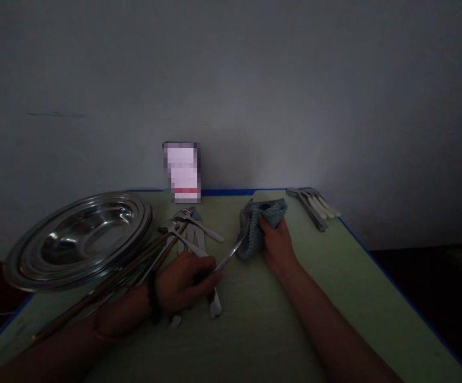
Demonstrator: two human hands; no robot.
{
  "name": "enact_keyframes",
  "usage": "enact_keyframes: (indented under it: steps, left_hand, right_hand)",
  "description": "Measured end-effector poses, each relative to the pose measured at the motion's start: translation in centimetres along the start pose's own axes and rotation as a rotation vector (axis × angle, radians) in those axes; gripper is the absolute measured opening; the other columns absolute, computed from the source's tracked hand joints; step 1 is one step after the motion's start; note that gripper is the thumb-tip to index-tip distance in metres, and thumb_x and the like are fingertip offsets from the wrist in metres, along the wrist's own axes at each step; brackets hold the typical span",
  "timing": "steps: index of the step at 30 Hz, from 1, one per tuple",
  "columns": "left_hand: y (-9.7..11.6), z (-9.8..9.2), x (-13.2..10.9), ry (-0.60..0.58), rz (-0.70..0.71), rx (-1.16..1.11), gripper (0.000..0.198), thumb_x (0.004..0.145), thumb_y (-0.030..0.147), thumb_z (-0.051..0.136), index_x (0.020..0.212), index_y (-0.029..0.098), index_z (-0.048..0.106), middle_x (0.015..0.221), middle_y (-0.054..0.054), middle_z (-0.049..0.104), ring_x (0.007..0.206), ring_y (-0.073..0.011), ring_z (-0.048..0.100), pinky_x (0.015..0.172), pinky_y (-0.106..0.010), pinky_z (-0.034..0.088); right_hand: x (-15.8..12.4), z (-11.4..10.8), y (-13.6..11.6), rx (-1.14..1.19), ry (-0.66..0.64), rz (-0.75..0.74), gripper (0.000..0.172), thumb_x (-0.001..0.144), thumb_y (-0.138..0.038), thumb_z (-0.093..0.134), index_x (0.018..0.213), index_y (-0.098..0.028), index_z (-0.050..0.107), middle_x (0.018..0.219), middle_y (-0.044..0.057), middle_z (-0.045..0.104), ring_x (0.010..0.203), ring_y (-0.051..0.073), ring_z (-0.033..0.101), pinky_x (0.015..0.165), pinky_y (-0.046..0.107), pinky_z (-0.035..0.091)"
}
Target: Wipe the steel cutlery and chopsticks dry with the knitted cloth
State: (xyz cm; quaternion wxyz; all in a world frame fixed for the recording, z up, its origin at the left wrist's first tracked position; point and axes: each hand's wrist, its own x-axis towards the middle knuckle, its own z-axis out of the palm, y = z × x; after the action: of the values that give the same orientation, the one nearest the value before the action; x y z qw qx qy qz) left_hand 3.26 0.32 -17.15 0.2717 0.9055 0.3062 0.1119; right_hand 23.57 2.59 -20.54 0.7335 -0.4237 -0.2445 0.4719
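My left hand (185, 284) is closed on the handle of a metal utensil (228, 258) whose far end disappears into a grey-green knitted cloth (257, 226). My right hand (277, 244) grips that cloth, bunched round the utensil's tip. Under and beside my left hand lies a pile of metal spoons (193, 231) on the green table (335, 298). Several long thin sticks (135, 268) run from the pile toward the near left, beneath my left wrist.
A stack of steel plates (79, 242) stands at the left edge of the table. A second group of spoons (313, 205) lies at the far right corner. A blurred-out upright card (182, 171) leans on the grey wall behind.
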Motion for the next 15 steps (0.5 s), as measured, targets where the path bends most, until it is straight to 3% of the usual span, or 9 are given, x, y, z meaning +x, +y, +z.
enact_keyframes:
  steps: [10, 15]
  left_hand:
    - [0.0, 0.4, -0.1, 0.011, 0.025, 0.060, 0.025, 0.082, 0.027, 0.047, 0.060, 0.016, 0.048, 0.049, 0.005, 0.047, 0.043, -0.0069, 0.044, 0.046, -0.017, 0.030]
    - [-0.1, 0.4, -0.2, 0.004, -0.021, -0.021, 0.019, 0.084, 0.026, 0.042, 0.071, 0.016, 0.051, 0.053, 0.004, 0.052, 0.046, -0.0088, 0.047, 0.045, -0.018, 0.032]
  right_hand:
    - [1.3, 0.7, -0.1, -0.586, -0.025, -0.313, 0.027, 0.070, -0.043, 0.061, 0.076, -0.017, 0.059, 0.076, 0.002, 0.064, 0.073, 0.018, 0.057, 0.071, 0.031, 0.044]
    - [1.6, 0.3, 0.7, -0.487, -0.005, -0.293, 0.034, 0.074, -0.049, 0.054, 0.079, -0.016, 0.060, 0.077, 0.003, 0.065, 0.076, 0.019, 0.058, 0.072, 0.033, 0.043]
